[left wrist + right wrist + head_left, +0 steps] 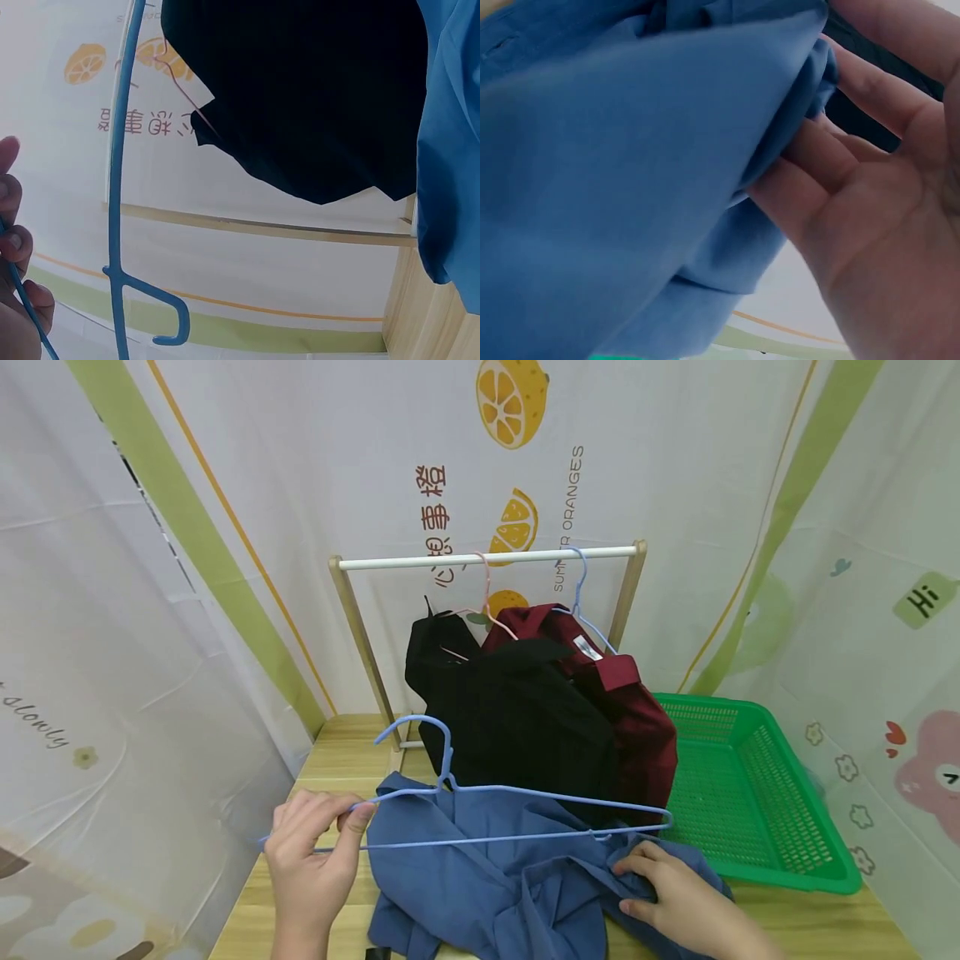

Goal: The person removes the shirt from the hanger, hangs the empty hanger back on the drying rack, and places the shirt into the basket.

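Observation:
A light-blue clothes hanger (pixel 480 841) is held up over a crumpled blue shirt (pixel 465 893) on the table, hook upward. My left hand (pixel 315 852) grips the hanger near its left end, thumb against the upper arm. In the left wrist view, part of that hanger (pixel 115 187) crosses beside the fingers. My right hand (pixel 675 893) holds a fold of the shirt at its right side, below the hanger's right end. The right wrist view shows the shirt (pixel 615 172) draped over the fingertips, which the cloth partly hides.
Behind stands a rack with a white rail (pixel 420 562). A black garment (pixel 517 718) hangs on a pink hanger, and a dark-red shirt (pixel 645 718) on a blue one. A green plastic basket (pixel 817 814) sits at the right. Printed curtains surround the wooden table (pixel 345 743).

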Tool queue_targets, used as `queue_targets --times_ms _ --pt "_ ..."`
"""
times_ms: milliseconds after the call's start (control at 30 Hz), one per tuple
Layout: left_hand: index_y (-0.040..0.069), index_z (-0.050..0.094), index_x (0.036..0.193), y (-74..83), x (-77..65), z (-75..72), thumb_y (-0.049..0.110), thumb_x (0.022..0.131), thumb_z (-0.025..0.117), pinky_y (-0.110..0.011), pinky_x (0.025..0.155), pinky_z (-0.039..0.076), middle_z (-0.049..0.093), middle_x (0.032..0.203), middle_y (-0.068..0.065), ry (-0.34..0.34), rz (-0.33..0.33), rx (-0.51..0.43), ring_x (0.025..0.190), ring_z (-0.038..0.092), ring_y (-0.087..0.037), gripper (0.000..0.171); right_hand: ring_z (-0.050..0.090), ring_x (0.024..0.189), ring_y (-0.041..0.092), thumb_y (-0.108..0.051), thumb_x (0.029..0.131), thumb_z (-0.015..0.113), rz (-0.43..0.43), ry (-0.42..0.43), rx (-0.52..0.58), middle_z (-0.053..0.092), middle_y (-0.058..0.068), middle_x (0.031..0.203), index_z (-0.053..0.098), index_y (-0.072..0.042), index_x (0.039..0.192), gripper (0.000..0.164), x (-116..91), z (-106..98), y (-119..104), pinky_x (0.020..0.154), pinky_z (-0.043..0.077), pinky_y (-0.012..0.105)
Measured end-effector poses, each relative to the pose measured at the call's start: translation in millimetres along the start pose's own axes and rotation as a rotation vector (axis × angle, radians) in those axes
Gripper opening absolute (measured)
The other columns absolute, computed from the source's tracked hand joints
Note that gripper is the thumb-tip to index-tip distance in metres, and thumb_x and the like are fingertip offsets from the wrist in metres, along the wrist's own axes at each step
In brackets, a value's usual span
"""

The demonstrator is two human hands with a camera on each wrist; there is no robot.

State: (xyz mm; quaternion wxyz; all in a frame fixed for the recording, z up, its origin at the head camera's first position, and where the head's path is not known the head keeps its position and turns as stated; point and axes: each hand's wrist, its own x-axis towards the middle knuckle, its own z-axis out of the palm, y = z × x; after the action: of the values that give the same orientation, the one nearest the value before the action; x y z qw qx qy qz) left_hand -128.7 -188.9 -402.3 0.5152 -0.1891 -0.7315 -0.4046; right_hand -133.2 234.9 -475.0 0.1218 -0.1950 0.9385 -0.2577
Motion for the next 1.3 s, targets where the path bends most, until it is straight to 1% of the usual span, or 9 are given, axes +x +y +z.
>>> queue_targets --times_ms 100,233,367,533,867,1000,1133,1233,1300 --pt "0.008 0.074 0.076 -0.7 -1.6 1.3 0.032 0.098 0.078 -0.027 0.084 0.029 0.053 0.064 0.001 -0.012 0.001 0.008 0.072 0.045 -0.008 0.033 0.065 0.110 0.018 -0.040 0.094 0.080 0.023 -0.031 0.002 0.064 -0.006 0.123 0.074 -0.020 0.123 0.036 -0.8 0.6 -1.1 0.088 0.059 0.038" --pt "0.009 0.074 0.076 -1.1 -3.2 1.8 0.035 0.098 0.077 -0.026 0.084 0.028 0.054 0.064 0.001 -0.029 0.000 0.027 0.073 0.045 -0.008 0.034 0.066 0.115 0.025 -0.041 0.095 0.079 0.020 0.027 -0.038 0.066 0.001 0.129 0.075 -0.019 0.124 0.037 -5.2 -8.3 -3.7 0.090 0.061 0.042" --pt "0.009 0.074 0.077 -1.3 -3.8 1.8 0.035 0.098 0.078 -0.027 0.085 0.027 0.054 0.064 0.002 -0.034 -0.003 0.033 0.073 0.045 -0.008 0.034 0.066 0.101 0.013 -0.036 0.096 0.078 0.018 0.122 -0.070 0.065 0.002 0.128 0.076 -0.021 0.123 0.031 -11.4 -21.7 -7.5 0.079 0.059 0.031" --pt "0.009 0.075 0.077 -1.4 -4.1 1.4 0.038 0.098 0.077 -0.026 0.086 0.028 0.054 0.064 0.002 -0.038 -0.003 0.038 0.073 0.045 -0.008 0.036 0.061 0.085 -0.001 -0.036 0.096 0.079 0.081 0.180 -0.065 0.066 0.001 0.129 0.074 -0.020 0.126 0.034 -19.7 -36.0 -16.3 0.067 0.053 0.023" --pt "0.009 0.075 0.077 -0.4 -3.4 1.4 0.034 0.097 0.078 -0.026 0.085 0.027 0.054 0.064 0.002 -0.037 -0.001 0.034 0.075 0.044 -0.004 0.033 0.070 0.098 0.015 -0.040 0.096 0.079 0.156 0.333 -0.129 0.071 0.003 0.123 0.071 -0.014 0.126 0.040 -32.8 -60.4 -30.7 0.071 0.058 0.033" --pt "0.010 0.075 0.077 -0.2 -3.1 1.6 0.036 0.098 0.077 -0.026 0.085 0.028 0.054 0.064 0.002 -0.043 0.004 0.036 0.075 0.044 -0.004 0.034 0.071 0.101 0.019 -0.034 0.094 0.083 0.116 0.416 -0.152 0.071 0.002 0.121 0.069 -0.013 0.125 0.040 -36.8 -66.0 -37.2 0.073 0.060 0.037" --pt "0.010 0.075 0.077 -0.1 -3.1 2.1 0.040 0.099 0.075 -0.027 0.085 0.027 0.054 0.065 0.002 -0.051 0.004 0.038 0.075 0.044 -0.003 0.037 0.070 0.111 0.027 -0.031 0.092 0.084 0.033 0.494 -0.192 0.068 0.007 0.128 0.067 -0.010 0.132 0.048 -38.2 -70.7 -44.5 0.086 0.063 0.050" --pt "0.010 0.075 0.077 -0.2 -2.6 3.6 0.041 0.099 0.074 -0.027 0.084 0.027 0.055 0.065 0.002 -0.056 0.010 0.032 0.075 0.044 -0.005 0.038 0.068 0.117 0.032 -0.031 0.093 0.083 0.002 0.507 -0.197 0.066 0.009 0.133 0.066 -0.012 0.136 0.051 -37.3 -74.5 -49.9 0.093 0.060 0.057" --pt "0.010 0.075 0.077 -0.1 -2.1 5.1 0.041 0.099 0.075 -0.027 0.083 0.027 0.055 0.065 0.002 -0.058 0.019 0.022 0.074 0.045 -0.006 0.038 0.068 0.117 0.031 -0.032 0.094 0.083 -0.006 0.498 -0.191 0.066 0.008 0.134 0.066 -0.014 0.137 0.050 -36.2 -76.6 -52.9 0.092 0.061 0.057"
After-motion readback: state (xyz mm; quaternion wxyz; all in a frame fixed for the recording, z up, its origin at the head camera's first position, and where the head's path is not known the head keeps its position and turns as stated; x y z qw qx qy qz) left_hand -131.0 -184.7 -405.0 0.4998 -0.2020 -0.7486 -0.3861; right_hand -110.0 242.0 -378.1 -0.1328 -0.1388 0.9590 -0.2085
